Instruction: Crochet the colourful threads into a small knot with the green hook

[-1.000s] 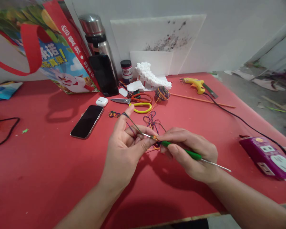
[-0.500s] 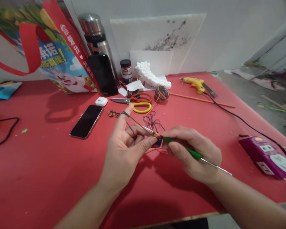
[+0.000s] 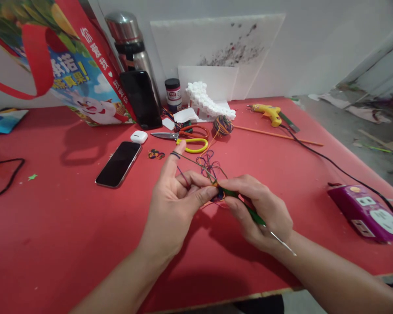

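Note:
Between thumb and fingers, my left hand (image 3: pixel 175 198) pinches a small multicoloured crochet piece (image 3: pixel 217 194). Yarn wraps around its raised index finger and runs down to the work. My right hand (image 3: pixel 260 209) grips a crochet hook (image 3: pixel 257 216) with a green handle and metal ends. The hook's front tip is at the crochet piece, partly hidden by fingers. Behind my hands lies a loose tangle of yarn (image 3: pixel 210 163), with a strand leading to a yarn ball (image 3: pixel 222 126).
Scissors (image 3: pixel 196 145), a phone (image 3: pixel 119 165) and a white earphone case (image 3: pixel 139 137) lie on the red table (image 3: pixel 68 226). A yellow glue gun (image 3: pixel 267 114) with a cable is back right, and a purple power socket box (image 3: pixel 368 213) at right. A gift bag (image 3: pixel 94 93) and flask (image 3: pixel 126 32) stand back left.
My right hand has moved slightly left and turned, so the hook's rear end points more steeply down. My left hand has shifted slightly right, still pinching the crochet piece.

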`<state>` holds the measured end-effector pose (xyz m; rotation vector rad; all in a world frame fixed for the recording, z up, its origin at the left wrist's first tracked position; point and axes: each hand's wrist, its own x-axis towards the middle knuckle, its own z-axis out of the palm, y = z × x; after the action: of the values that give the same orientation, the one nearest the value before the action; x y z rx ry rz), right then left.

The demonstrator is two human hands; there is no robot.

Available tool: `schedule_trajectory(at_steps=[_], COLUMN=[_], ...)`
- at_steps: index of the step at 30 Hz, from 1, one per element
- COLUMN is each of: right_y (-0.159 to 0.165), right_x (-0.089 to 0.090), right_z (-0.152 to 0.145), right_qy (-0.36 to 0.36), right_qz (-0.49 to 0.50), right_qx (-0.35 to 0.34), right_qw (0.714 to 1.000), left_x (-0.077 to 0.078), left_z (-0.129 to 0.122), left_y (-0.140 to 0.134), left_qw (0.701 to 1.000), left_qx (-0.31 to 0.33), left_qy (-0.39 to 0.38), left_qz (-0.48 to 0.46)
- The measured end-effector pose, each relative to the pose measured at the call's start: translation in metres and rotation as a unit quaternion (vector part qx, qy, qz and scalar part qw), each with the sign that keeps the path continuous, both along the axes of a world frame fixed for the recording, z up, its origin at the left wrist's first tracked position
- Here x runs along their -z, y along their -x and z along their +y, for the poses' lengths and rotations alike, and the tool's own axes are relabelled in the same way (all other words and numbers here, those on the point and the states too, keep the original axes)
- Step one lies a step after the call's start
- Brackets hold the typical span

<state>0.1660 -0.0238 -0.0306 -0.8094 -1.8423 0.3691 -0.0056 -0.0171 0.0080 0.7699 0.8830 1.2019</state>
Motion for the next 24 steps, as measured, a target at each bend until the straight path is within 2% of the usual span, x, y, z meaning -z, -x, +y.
schedule_trajectory(at_steps=[5, 10, 14, 16, 19, 21, 24], right_y=[-0.004, -0.004, 0.001, 0.002, 0.000, -0.002, -0.004], right_x=[0.000, -0.003, -0.005, -0.006, -0.007, -0.006, -0.002], right_z=[0.000, -0.001, -0.003, -0.003, -0.001, 0.000, -0.001], right_qy=[0.031, 0.069, 0.020, -0.006, -0.017, 0.000, 0.067], right_qz=[0.078, 0.067, -0.006, -0.019, -0.004, 0.029, 0.102], right_qx=[-0.057, -0.065, 0.011, 0.002, -0.050, -0.068, -0.056], right_qw=[0.995, 0.993, 1.000, 1.000, 0.999, 0.997, 0.991], left_x=[-0.003, -0.003, -0.001, -0.002, -0.003, -0.004, -0.004], left_z=[0.002, 0.001, -0.001, -0.002, -0.001, 0.001, 0.004], left_y=[0.005, 0.004, 0.000, -0.001, 0.002, 0.006, 0.010], left_qw=[0.999, 0.999, 0.997, 0.999, 1.000, 0.999, 1.000], left_qx=[0.025, -0.012, -0.028, -0.017, 0.013, 0.026, 0.029], left_qy=[0.012, -0.022, -0.033, -0.024, 0.001, 0.007, 0.002], left_qz=[-0.037, 0.032, 0.058, 0.034, -0.008, -0.017, -0.009])
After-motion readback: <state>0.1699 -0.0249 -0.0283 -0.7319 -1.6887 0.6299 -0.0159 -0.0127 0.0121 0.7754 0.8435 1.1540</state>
